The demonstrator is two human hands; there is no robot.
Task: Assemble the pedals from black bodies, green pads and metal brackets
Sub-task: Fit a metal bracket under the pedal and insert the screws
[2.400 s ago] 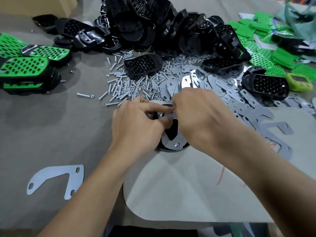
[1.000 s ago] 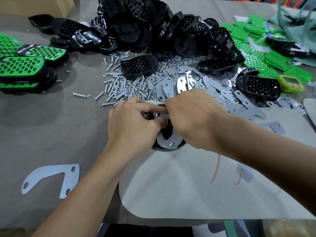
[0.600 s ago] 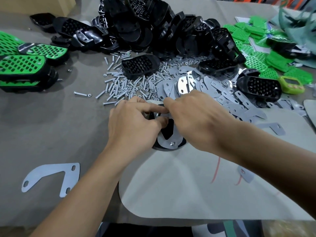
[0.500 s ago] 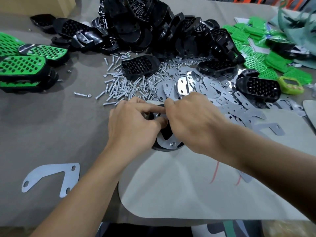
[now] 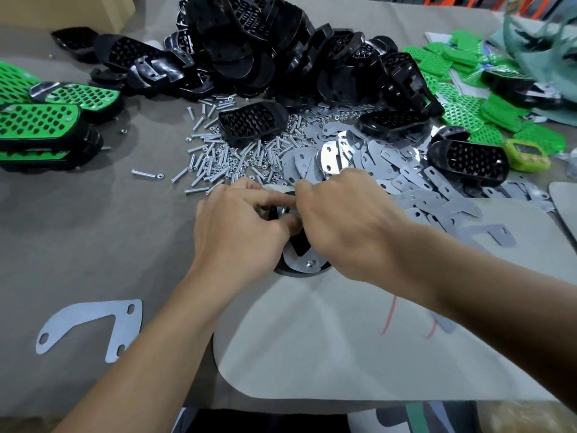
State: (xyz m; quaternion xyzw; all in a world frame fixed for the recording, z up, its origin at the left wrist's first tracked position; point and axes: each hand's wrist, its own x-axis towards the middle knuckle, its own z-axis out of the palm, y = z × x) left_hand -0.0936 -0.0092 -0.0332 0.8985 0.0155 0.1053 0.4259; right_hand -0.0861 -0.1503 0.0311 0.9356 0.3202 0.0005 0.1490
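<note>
On the grey cloth-covered table (image 5: 78, 232), at the far edge of a pale, smooth, round-cornered sheet (image 5: 312, 345), lies a black oval plastic pedal body (image 5: 296, 273) with a flat silvery metal bracket (image 5: 298, 264) laid on it, a bright bolt head showing at its near end. The left hand (image 5: 237, 235) grips the body's far end, forefinger stretched across, thumb bent against it. The right hand (image 5: 346, 226) curls its fingers down over the same end; I cannot tell what they pinch. Beyond are a scatter of small shiny screws (image 5: 224, 154), a heap of thin grey stamped brackets (image 5: 390, 170), glossy perforated black bodies (image 5: 249, 42) and nubbed green pads (image 5: 452, 67).
</note>
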